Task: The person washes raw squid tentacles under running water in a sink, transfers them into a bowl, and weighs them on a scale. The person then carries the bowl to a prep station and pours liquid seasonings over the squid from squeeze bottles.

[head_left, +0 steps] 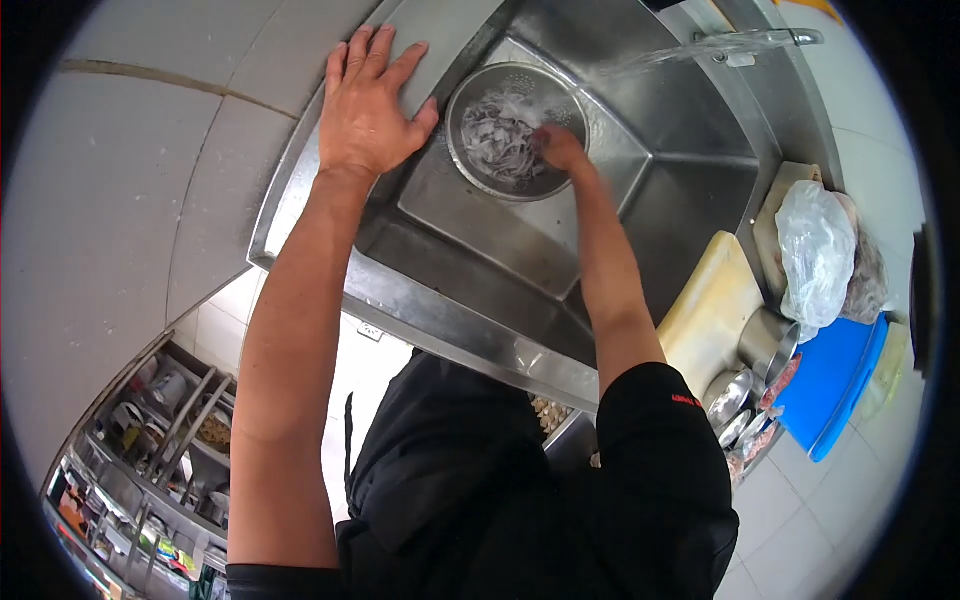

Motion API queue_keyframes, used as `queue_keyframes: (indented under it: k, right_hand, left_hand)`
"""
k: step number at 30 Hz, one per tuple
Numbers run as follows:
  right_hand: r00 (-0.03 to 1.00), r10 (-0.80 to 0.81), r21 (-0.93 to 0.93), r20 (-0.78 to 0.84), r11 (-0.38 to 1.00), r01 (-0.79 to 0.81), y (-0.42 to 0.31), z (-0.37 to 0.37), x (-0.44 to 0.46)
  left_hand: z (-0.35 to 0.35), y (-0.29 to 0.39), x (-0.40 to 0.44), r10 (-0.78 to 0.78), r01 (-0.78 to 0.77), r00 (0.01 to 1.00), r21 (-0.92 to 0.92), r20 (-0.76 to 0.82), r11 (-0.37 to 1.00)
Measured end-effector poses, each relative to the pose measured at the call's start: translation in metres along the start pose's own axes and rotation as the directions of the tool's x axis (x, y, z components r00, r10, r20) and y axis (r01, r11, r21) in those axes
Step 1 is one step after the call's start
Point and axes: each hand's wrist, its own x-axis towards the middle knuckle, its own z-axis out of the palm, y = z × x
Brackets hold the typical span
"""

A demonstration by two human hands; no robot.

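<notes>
My left hand (368,115) lies flat with fingers spread on the left edge of the steel sink (480,345). Inside the sink sits a round metal colander (458,172) with perforated sides. Pale grey, thin strips (498,138) of some food fill it, looking wet; I cannot make out their kind. My right hand (560,147) reaches over the colander's right side and touches the strips. Its fingertips are dark, blurred and partly hidden among them. From the faucet (803,38) at the upper right, a stream of water (690,48) runs towards the colander.
To the right stand a cream-coloured board (715,300), metal pots (768,345), a clear plastic bag (815,250) and a blue board (830,385). A grey tiled wall (120,190) borders the sink's left. Below left is a rack (180,440) of assorted items.
</notes>
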Motion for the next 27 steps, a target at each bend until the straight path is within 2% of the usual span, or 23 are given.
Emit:
queue_keyframes:
  k: [1,2,4,5,7,8,10,11,13,14,15,16,17,19,20,22,24,25,26,27]
  right_hand:
    - [0.979,0.1,0.043,-0.176,0.995,-0.093,-0.016,0.003,-0.006]
    - [0.979,0.099,0.044,-0.179,0.995,-0.092,-0.035,0.01,-0.008]
    - [0.902,0.348,0.094,-0.257,0.938,-0.335,-0.06,0.034,-0.008]
    - [0.901,0.35,0.1,-0.256,0.937,-0.335,-0.069,0.041,-0.009]
    - [0.74,0.419,0.382,-0.526,0.894,-0.234,-0.08,0.054,-0.013]
    - [0.739,0.424,0.389,-0.523,0.891,-0.235,-0.079,0.051,-0.012]
    - [0.826,0.493,0.374,-0.273,0.846,-0.38,-0.06,0.043,-0.004]
    - [0.824,0.493,0.376,-0.28,0.846,-0.379,-0.053,0.038,0.003]
    - [0.823,0.354,0.24,-0.444,0.932,-0.271,-0.05,0.026,0.008]
    - [0.825,0.351,0.234,-0.442,0.934,-0.271,-0.049,0.021,0.009]
    - [0.837,0.445,0.459,-0.319,0.845,-0.275,-0.061,0.0,0.007]
    - [0.845,0.506,0.655,-0.174,0.701,-0.284,-0.072,-0.02,0.007]
    - [0.846,0.504,0.652,-0.177,0.704,-0.283,-0.081,-0.035,0.007]
    - [0.901,0.433,0.681,-0.006,0.662,-0.313,-0.097,-0.062,0.007]
    - [0.901,0.433,0.68,-0.007,0.663,-0.313,-0.107,-0.073,0.009]
    - [0.934,0.34,0.474,-0.106,0.843,-0.253,-0.116,-0.085,0.008]
    - [0.921,0.374,0.535,-0.11,0.803,-0.262,-0.068,-0.053,0.037]
    - [0.91,0.263,0.449,-0.322,0.888,-0.098,-0.045,-0.035,0.048]
    - [0.853,0.127,0.326,-0.507,0.944,0.053,-0.035,-0.026,0.054]
    - [0.856,0.124,0.325,-0.501,0.944,0.054,-0.046,-0.031,0.041]
  left_hand:
    - [0.0,0.0,0.002,0.001,-0.001,1.0,0.014,-0.002,1.0]
    - [0.0,0.001,0.003,0.003,-0.003,1.0,0.015,-0.004,1.0]
    - [0.0,0.001,0.002,-0.003,0.003,1.0,0.04,0.011,0.999]
    - [0.001,0.001,0.002,0.0,-0.001,1.0,0.043,0.014,0.999]
    - [0.0,0.001,0.001,0.009,-0.009,1.0,0.045,0.018,0.999]
    - [0.0,0.001,0.001,0.013,-0.014,1.0,0.049,0.023,0.999]
    - [0.001,0.001,0.002,0.019,-0.019,1.0,0.036,-0.003,0.999]
    - [0.002,0.001,0.004,0.024,-0.024,1.0,0.035,-0.009,0.999]
    - [0.002,0.001,0.002,0.023,-0.022,1.0,0.035,-0.019,0.999]
    - [0.002,0.0,0.0,0.016,-0.016,1.0,0.032,-0.02,0.999]
    - [0.003,-0.001,0.001,0.024,-0.023,0.999,0.028,-0.023,0.999]
    - [0.002,-0.001,0.001,0.032,-0.031,0.999,0.025,-0.025,0.999]
    - [0.002,-0.001,0.001,0.03,-0.029,0.999,0.024,-0.029,0.999]
    - [0.002,0.0,0.002,0.026,-0.025,0.999,0.027,-0.031,0.999]
    - [0.002,-0.001,0.002,0.026,-0.025,0.999,0.027,-0.032,0.999]
    - [0.002,-0.001,0.002,0.032,-0.032,0.999,0.024,-0.021,0.999]
    - [0.002,0.001,0.002,0.026,-0.026,0.999,0.032,-0.023,0.999]
    - [0.001,0.0,0.002,0.012,-0.012,1.0,0.044,-0.018,0.999]
    - [0.0,-0.002,0.002,0.007,-0.006,1.0,0.048,-0.02,0.999]
    - [0.0,-0.002,0.001,0.007,-0.006,1.0,0.037,-0.017,0.999]
